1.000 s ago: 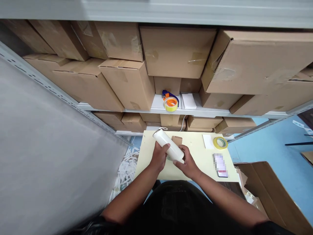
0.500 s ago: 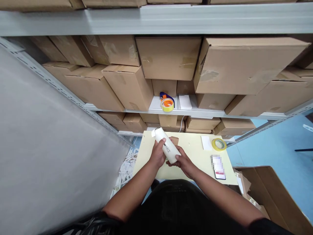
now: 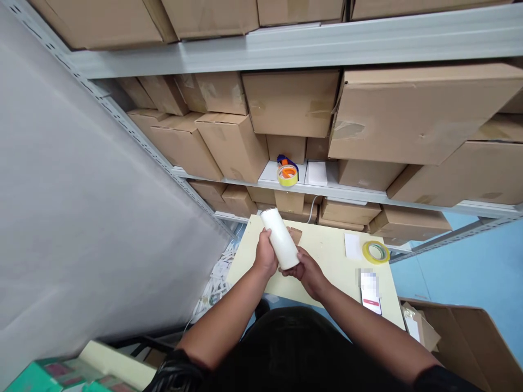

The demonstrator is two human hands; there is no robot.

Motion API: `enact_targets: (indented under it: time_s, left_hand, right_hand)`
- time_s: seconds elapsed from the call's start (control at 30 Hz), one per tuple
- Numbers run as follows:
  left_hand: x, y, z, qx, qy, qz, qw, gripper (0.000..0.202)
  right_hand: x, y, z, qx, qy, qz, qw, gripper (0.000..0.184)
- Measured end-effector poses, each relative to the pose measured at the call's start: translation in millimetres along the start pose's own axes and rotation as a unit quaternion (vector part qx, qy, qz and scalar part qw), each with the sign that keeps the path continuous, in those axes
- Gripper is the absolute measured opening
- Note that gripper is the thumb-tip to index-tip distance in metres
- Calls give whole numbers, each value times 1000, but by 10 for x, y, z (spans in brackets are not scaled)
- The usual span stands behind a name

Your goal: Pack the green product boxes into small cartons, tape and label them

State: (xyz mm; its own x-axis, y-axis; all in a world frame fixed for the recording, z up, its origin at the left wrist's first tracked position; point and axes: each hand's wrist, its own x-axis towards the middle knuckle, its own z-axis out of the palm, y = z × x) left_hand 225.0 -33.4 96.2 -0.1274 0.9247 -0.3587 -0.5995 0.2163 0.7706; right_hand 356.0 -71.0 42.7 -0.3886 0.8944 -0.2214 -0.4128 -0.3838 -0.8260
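Observation:
Both my hands hold a white cylindrical bottle (image 3: 280,237) above a small pale yellow table (image 3: 327,256). My left hand (image 3: 265,256) is wrapped round the bottle's left side, near the middle. My right hand (image 3: 304,268) grips its near end from below. The bottle tilts away from me, its far end pointing up and to the left. A small brown cardboard piece (image 3: 295,234) lies on the table just behind the bottle, partly hidden by it.
A yellow tape roll (image 3: 376,251), a white card (image 3: 352,245) and a phone (image 3: 370,291) lie on the table's right side. Shelves full of cardboard boxes (image 3: 290,100) stand behind, with a tape dispenser (image 3: 287,171) on one. An open carton (image 3: 461,337) stands at right; a grey wall at left.
The bottle has been turned in my hands; its printed label no longer shows. The view has shifted down and left, bringing a green box into the bottom-left corner.

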Motion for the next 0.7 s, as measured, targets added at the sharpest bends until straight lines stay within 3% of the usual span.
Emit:
enact_targets:
  time_s: [0.1, 0.2, 0.3, 0.43, 0.53, 0.6, 0.7]
  left_hand:
    - [-3, 37, -27, 31, -7, 1, 999, 61]
    - [-21, 74, -116, 107, 4, 42, 993, 57]
    - [-18, 139, -250, 113, -11, 52, 992, 58]
    - [22, 294, -438, 77, -108, 16, 991, 49]
    - [14, 405, -567, 133, -164, 21, 977, 51]
    - [-21, 435, -646, 184, -165, 49, 968, 57]
    - [-65, 409, -750, 228, -112, 78, 964, 66]
  right_hand:
    - [0, 19, 84, -33, 46, -26, 998, 46]
    - [-2, 50, 171, -110, 112, -93, 983, 60]
    - [-23, 82, 296, -86, 93, -84, 988, 66]
    - [-42, 131, 539, 18, 24, -10, 1000, 52]
    - [-5, 216, 713, -43, 62, -62, 995, 52]
    - [30, 309, 794, -141, 131, -122, 974, 55]
    - [45, 460, 856, -301, 223, -154, 914, 59]
